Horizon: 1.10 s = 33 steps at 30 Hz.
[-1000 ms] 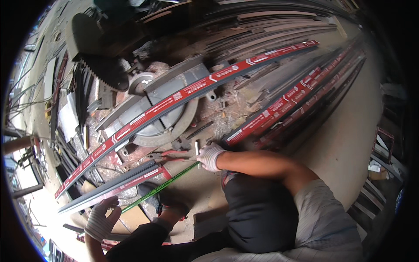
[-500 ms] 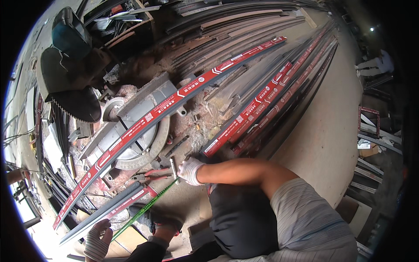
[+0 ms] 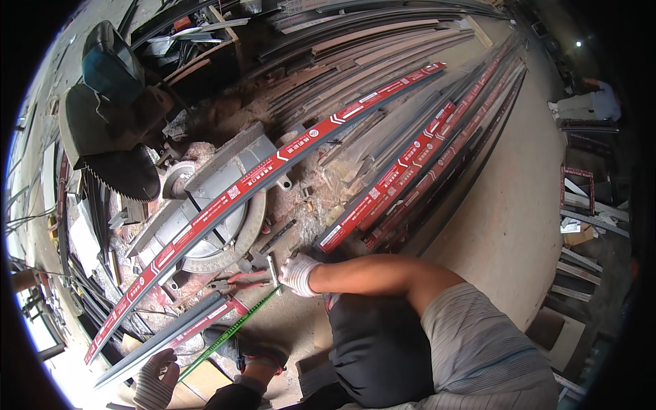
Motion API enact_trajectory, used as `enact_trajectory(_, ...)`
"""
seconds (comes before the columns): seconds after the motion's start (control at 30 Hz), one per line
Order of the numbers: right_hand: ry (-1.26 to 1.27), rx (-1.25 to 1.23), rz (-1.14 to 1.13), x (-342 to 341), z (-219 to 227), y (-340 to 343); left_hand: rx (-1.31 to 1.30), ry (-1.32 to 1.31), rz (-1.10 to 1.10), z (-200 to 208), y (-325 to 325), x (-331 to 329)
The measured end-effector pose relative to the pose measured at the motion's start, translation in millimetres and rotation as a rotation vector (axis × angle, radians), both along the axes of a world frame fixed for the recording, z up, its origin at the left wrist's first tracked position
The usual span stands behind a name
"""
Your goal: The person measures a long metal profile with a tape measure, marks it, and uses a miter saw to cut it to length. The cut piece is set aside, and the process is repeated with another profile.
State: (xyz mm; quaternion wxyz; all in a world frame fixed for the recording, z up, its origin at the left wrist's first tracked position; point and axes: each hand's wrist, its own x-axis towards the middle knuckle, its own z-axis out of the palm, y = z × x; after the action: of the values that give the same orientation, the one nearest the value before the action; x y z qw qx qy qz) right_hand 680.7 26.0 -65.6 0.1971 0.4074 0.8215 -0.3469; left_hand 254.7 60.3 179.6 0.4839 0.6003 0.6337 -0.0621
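Green tape (image 3: 231, 332) stretches straight and slanting in front of me, low and left of centre, from beside my left thumb up to the edge of my right glove.

Farthest left, the toothed saw blade (image 3: 124, 172) sits raised under its dark guard (image 3: 96, 126). Below it, near the lower edge, is my left hand (image 3: 154, 384) in a striped glove that leaves the fingertips bare. Its fingers are half curled, with a gap showing between them and the thumb; the tape's lower end is right there, but I cannot tell whether I have hold of it. Just beyond lie short grey lengths (image 3: 167, 335) with a red-labelled face.

Next, a long red-labelled strip (image 3: 260, 169) lies slantwise across the round metal saw table (image 3: 236, 229). Red-handled pliers (image 3: 228, 281) rest on the ground near the tape's upper end, and a short pale bar (image 3: 272, 268) stands between them and my right hand (image 3: 299, 275). That hand has its fingers bent inward; I cannot tell whether it grasps bar, tape or both.

Right of it, more red-labelled strips (image 3: 403, 164) lie bundled, fanning toward me. Far right, another person (image 3: 601, 102) is at a distance.
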Motion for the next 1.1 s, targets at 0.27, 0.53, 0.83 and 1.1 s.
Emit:
enact_trajectory(0.27, -0.005, -0.029, 0.016, 4, 12, 3, 0.012, 0.003, 0.007, 7, 2, 9)
enact_trajectory(0.53, -0.045, 0.001, 0.005, -1, 4, 0, -0.006, -0.038, 0.029, 17, 5, 21)
enact_trajectory(0.83, -0.033, -0.039, 0.019, 2, 10, 6, -0.033, -0.008, 0.038, 25, 13, 31)
enact_trajectory(1.1, 0.032, -0.153, -0.035, -2, 17, 21, -0.045, 0.014, 0.01, 19, 10, 23)
